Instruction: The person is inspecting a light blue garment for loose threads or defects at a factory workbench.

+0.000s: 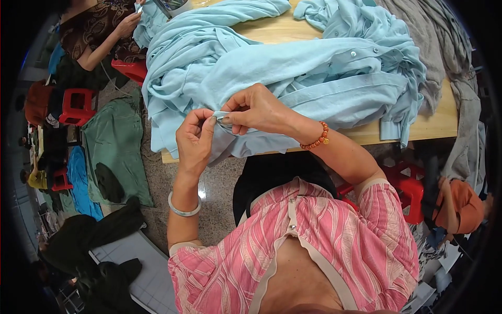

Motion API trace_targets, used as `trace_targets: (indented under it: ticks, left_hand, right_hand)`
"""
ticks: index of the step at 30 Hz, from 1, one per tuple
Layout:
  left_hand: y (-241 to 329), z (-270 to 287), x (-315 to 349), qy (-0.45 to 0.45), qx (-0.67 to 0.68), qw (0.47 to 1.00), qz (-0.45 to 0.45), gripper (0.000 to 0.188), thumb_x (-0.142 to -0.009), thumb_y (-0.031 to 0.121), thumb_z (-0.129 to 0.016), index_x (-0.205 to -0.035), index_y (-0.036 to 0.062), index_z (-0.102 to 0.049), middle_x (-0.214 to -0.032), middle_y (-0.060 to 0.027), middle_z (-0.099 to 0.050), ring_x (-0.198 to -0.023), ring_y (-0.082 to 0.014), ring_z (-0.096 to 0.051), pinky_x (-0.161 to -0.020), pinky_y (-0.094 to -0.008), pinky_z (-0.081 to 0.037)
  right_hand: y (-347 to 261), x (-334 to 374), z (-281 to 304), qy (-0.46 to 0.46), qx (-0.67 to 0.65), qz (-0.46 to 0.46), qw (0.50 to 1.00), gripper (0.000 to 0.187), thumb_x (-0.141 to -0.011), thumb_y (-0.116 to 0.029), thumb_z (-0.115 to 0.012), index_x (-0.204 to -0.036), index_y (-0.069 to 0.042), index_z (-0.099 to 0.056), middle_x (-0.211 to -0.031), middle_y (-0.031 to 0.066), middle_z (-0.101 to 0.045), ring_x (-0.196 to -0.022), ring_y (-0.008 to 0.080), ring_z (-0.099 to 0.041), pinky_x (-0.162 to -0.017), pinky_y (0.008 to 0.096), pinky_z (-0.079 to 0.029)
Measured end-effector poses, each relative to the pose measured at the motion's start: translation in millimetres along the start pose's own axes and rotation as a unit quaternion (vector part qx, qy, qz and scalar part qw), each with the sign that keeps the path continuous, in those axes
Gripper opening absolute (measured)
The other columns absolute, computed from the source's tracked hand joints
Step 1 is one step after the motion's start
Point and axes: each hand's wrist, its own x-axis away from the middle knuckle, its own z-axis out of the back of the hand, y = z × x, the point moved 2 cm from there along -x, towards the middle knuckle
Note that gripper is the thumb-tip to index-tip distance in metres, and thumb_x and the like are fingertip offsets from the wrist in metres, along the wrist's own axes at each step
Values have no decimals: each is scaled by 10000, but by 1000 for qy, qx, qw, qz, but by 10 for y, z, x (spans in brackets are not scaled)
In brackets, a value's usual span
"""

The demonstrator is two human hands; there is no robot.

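My pink top (334,225) lies behind my left grip (192,146) and right grip (264,110), both pinching blue cloth (293,60), seemingly unfinished here, though buttons (353,54) beyond, rightward, look attached.

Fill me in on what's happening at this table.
A person in a pink top has both hands on a bunched blue cloth with small buttons, heaped over the wooden table. The left hand and right hand meet at the cloth's near side, pinching a small bit between the fingertips; the finer detail is too small to tell. Grey cloth lies at the right, and at upper left another person's hand holds similar blue fabric.
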Motion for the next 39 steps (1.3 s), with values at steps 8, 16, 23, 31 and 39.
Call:
trace_targets:
  ticks: [8,16,23,31,39]
  left_hand:
    - [-16,-56,54,26,14,1000,-10,87,-931,66,-548,-983,-4,-551,-870,18,-560,-761,-23,-475,-671,-157,-378]
    - [-35,-60,79,32,7,999,-24,85,-935,68,-543,-992,5,-545,-872,35,-534,-753,-17,-445,-662,-149,-363]
    - [-12,-61,70,18,24,999,-25,97,-932,57,-545,-1009,-1,-542,-891,19,-551,-781,-26,-477,-682,-155,-385]
    - [6,-71,47,16,26,999,-24,68,-921,43,-536,-970,1,-554,-862,9,-557,-770,-41,-492,-681,-177,-409]
    - [-18,-105,47,32,15,998,-42,102,-851,82,-547,-896,-9,-554,-756,-92,-568,-699,-145,-533,-650,-288,-447]
  right_hand:
    - [27,-16,44,-20,-63,-25,998,182,-802,-74,-698,-911,69,-672,-725,82,-662,-609,103,-625,-554,219,-523]
    - [32,-23,80,-36,-79,1,996,205,-783,-86,-727,-908,68,-677,-726,95,-667,-616,113,-632,-572,225,-532]
    - [36,-21,92,-52,-66,14,996,204,-778,-92,-733,-895,64,-673,-739,90,-668,-630,120,-639,-590,234,-539]
    - [69,27,85,-57,-124,-11,991,161,-799,-91,-699,-865,52,-663,-735,73,-652,-645,105,-616,-591,223,-506]
    - [-88,15,-37,-73,9,19,997,82,-806,-54,-658,-812,27,-647,-696,46,-624,-616,92,-570,-551,215,-438]
